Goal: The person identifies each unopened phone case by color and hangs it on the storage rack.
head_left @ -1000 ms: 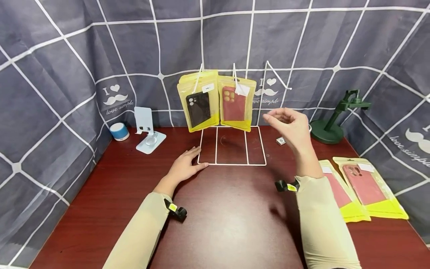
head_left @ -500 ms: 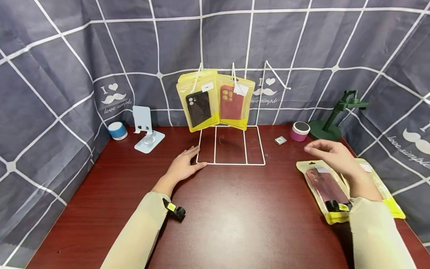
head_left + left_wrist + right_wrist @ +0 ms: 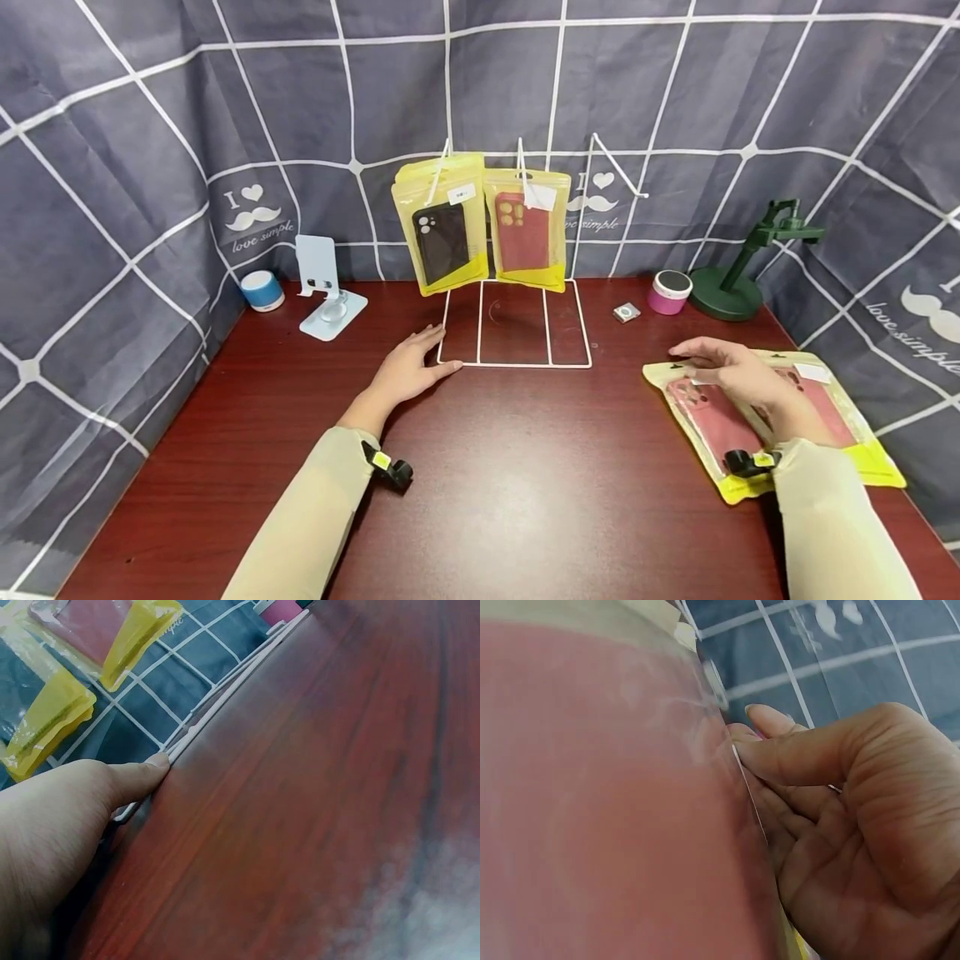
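Note:
My right hand [image 3: 738,379] pinches the edge of a bagged red phone case [image 3: 720,429], thumb in front and fingers behind in the right wrist view. That yellow-edged bag is tilted up a little. Beside it, a second bagged red phone case [image 3: 828,408] lies partly behind my hand. My left hand [image 3: 408,367] rests with fingers spread at the left front corner of the white wire display rack [image 3: 517,366]. Its thumb [image 3: 142,780] touches the base wire. Bagged black phone cases [image 3: 442,242] hang on the rack's left hook, and a bagged red one [image 3: 525,237] on the middle hook.
The rack's right hook [image 3: 621,167] is bare. Behind my right hand stand a pink speaker [image 3: 670,293], a small square gadget [image 3: 626,312] and a green stand [image 3: 731,287]. A light blue phone stand [image 3: 330,292] and a blue speaker [image 3: 262,292] are at the left back.
My right hand has moved right and down from beside the rack to the bagged red phone cases. The nearer bag has shifted left in its grip. My left hand stays put.

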`<action>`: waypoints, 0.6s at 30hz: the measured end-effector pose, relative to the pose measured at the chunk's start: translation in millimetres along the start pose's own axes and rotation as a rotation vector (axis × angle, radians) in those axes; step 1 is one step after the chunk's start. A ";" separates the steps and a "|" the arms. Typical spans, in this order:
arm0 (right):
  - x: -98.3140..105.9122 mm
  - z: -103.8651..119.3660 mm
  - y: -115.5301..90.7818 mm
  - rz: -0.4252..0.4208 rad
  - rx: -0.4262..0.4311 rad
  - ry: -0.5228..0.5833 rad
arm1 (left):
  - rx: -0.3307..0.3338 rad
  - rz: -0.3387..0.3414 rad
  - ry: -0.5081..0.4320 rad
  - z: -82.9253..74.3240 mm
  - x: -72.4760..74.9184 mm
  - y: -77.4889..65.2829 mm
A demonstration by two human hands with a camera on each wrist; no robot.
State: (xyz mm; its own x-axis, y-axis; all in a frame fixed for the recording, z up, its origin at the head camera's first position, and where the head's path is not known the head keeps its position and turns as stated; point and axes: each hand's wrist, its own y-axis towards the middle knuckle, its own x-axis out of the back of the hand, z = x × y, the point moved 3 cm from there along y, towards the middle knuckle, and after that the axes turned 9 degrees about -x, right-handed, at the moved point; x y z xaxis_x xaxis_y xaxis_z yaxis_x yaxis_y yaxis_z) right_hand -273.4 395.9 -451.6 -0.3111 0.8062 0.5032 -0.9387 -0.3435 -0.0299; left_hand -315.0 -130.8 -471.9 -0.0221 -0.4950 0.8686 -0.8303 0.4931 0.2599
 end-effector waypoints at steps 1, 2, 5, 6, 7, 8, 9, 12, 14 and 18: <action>-5.2 2.1 3.9 0.008 0.017 0.004 | 0.000 -0.001 0.001 0.3 0.1 0.0; -10.3 4.7 7.8 0.013 0.032 -0.002 | -0.001 -0.003 0.004 0.7 0.1 0.1; -23.3 15.3 15.5 0.004 0.038 -0.036 | 0.004 -0.001 0.010 2.2 -0.8 -0.1; -25.2 19.3 16.2 -0.009 0.030 -0.054 | 0.008 0.002 0.011 2.6 -1.3 -0.2; -25.8 23.6 15.9 -0.032 0.015 -0.081 | 0.011 0.005 0.013 3.0 -1.8 -0.1; -25.0 28.0 14.6 -0.064 -0.006 -0.115 | 0.013 0.009 0.015 3.2 -2.3 0.0; -22.9 31.8 12.5 -0.095 -0.034 -0.148 | 0.017 0.012 0.015 3.4 -2.8 -0.1; -12.3 39.1 3.5 -0.152 -0.138 -0.262 | 0.022 0.016 0.013 3.3 -3.3 0.1; -6.2 40.4 -2.0 -0.130 -0.222 -0.333 | 0.020 0.015 0.011 3.2 -2.8 0.1; -1.4 37.2 -5.5 -0.016 -0.338 -0.426 | 0.018 0.010 0.009 3.2 -1.0 0.0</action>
State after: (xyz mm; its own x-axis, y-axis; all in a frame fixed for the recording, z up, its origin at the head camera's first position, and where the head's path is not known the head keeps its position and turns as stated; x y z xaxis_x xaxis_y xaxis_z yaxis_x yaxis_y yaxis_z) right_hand -262.2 378.8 -420.0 -0.2742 0.5192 0.8095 -0.9602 -0.1016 -0.2601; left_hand -316.7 -132.6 -474.1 -0.0255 -0.4838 0.8748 -0.8399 0.4850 0.2437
